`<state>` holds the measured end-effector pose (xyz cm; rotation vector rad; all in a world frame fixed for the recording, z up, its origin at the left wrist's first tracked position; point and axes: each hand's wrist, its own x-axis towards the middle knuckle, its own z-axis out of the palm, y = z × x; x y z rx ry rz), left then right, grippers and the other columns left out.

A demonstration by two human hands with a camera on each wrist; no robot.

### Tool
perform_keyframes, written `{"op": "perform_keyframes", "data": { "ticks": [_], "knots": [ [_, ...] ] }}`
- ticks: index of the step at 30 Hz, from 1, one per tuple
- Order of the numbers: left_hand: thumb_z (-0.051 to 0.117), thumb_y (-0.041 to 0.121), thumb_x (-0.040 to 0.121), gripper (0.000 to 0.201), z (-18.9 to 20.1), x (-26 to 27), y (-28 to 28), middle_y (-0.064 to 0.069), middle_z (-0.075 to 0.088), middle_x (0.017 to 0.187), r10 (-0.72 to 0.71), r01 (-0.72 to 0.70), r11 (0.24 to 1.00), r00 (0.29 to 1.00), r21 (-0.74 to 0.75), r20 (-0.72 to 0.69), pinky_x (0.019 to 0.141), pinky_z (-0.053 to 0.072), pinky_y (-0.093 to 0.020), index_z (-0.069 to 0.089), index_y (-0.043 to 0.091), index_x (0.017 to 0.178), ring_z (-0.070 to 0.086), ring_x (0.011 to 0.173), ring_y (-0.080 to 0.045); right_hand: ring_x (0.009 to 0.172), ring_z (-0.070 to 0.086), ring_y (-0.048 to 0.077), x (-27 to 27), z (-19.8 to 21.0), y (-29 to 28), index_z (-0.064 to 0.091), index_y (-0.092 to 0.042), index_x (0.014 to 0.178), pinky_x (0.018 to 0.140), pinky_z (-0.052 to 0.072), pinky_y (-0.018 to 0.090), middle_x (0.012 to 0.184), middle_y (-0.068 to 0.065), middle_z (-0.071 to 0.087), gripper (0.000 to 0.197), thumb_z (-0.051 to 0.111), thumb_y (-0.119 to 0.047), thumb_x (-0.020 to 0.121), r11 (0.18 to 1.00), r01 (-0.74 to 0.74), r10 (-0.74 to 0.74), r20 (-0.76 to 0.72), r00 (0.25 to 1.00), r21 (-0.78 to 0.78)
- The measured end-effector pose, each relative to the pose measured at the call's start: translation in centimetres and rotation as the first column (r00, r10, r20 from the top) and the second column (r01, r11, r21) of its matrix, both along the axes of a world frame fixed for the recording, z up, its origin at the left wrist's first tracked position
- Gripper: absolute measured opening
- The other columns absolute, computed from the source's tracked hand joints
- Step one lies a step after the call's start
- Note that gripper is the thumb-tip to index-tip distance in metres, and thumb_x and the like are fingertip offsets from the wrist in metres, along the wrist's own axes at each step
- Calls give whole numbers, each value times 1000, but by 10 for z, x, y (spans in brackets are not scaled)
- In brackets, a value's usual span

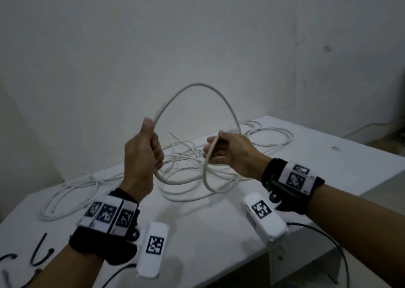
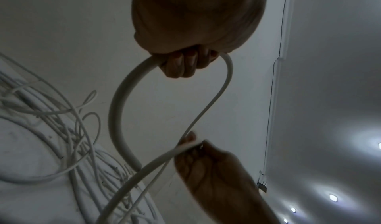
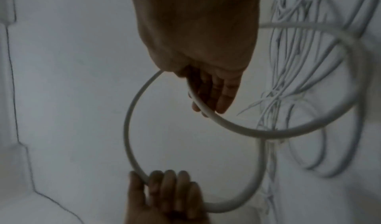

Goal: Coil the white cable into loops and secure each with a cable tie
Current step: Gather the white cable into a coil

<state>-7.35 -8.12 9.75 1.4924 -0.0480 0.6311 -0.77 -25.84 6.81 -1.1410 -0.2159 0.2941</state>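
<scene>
A thick white cable [image 1: 197, 84] arches in the air between my two hands above the white table [image 1: 219, 233]. My left hand [image 1: 148, 149] is fisted round one side of the arch, thumb up; in the left wrist view its fingers [image 2: 183, 64] curl round the cable [image 2: 115, 113]. My right hand [image 1: 213, 148] pinches the other side between thumb and fingers, and the cable [image 3: 216, 121] lies across those fingers [image 3: 224, 95]. Below the hands the cable hangs in a loop [image 1: 182, 181]. Two black cable ties [image 1: 40, 255] lie at the table's near left.
Thinner white cables lie tangled [image 1: 186, 156] mid-table under the hands, with a loose coil [image 1: 270, 136] at the back right and another [image 1: 65, 197] on the left. A white wall stands close behind. The table's right edge [image 1: 350, 191] drops off beside my right forearm.
</scene>
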Motion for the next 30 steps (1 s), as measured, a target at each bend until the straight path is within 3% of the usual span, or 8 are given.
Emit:
{"op": "perform_keyframes", "data": {
  "ticks": [5,9,12,18,21,24,27,30],
  "knots": [
    [41,44,98,49,-24,-5,-2,3,26,47,-29,28,1000,998,7,54,43,20,-23,32,17,59,23,43,-13,51,36,17,11,54,19,46,-7,80,53,38,28,60,5,37,46,22,-40,103,910,168,-101,-190,977,380],
    [42,50,90,47,-45,-9,4,3,27,48,-102,101,995,994,17,45,44,23,-24,32,14,60,25,44,-13,52,40,17,20,78,17,48,-10,82,53,38,26,61,3,40,60,22,-62,95,936,151,-96,-184,978,317],
    [41,49,95,51,-57,-11,6,1,25,50,-147,146,989,988,33,54,44,25,-25,33,17,56,23,46,-15,72,58,27,21,87,17,48,-7,97,67,52,41,84,14,54,54,32,-58,95,948,58,-5,-165,986,313],
    [37,43,93,48,-58,-7,1,-2,24,51,-226,220,971,972,90,65,44,27,-27,28,14,56,23,47,-18,109,58,44,15,78,37,42,-6,109,86,48,53,123,28,53,31,28,-32,103,974,-108,146,-188,971,197],
    [38,44,93,50,-65,-4,-2,-2,29,49,-224,206,949,973,237,51,46,31,-26,35,18,50,27,47,-19,73,70,32,11,77,45,44,-7,110,68,56,41,87,24,69,29,23,-26,103,911,-149,223,-156,962,384],
    [38,42,93,48,-74,-5,1,-4,36,50,-208,191,927,978,324,20,47,34,-21,43,25,49,33,48,-18,38,56,21,11,85,46,44,-9,91,47,52,27,54,12,61,24,25,-21,101,884,-94,195,-177,965,459],
    [38,35,92,42,-74,-2,11,-13,50,59,-229,226,903,973,365,-36,54,43,-20,54,11,62,49,55,-22,29,36,12,12,88,43,40,-14,77,38,36,13,46,2,41,27,24,-17,98,891,-134,211,-135,968,433],
    [38,35,95,42,-50,10,18,-15,67,80,-249,265,948,962,174,-110,75,51,-35,63,2,90,64,77,-24,32,27,8,3,82,44,39,-16,82,35,24,12,48,-2,34,24,26,-21,101,968,-150,157,-20,987,202]
  ]
}}
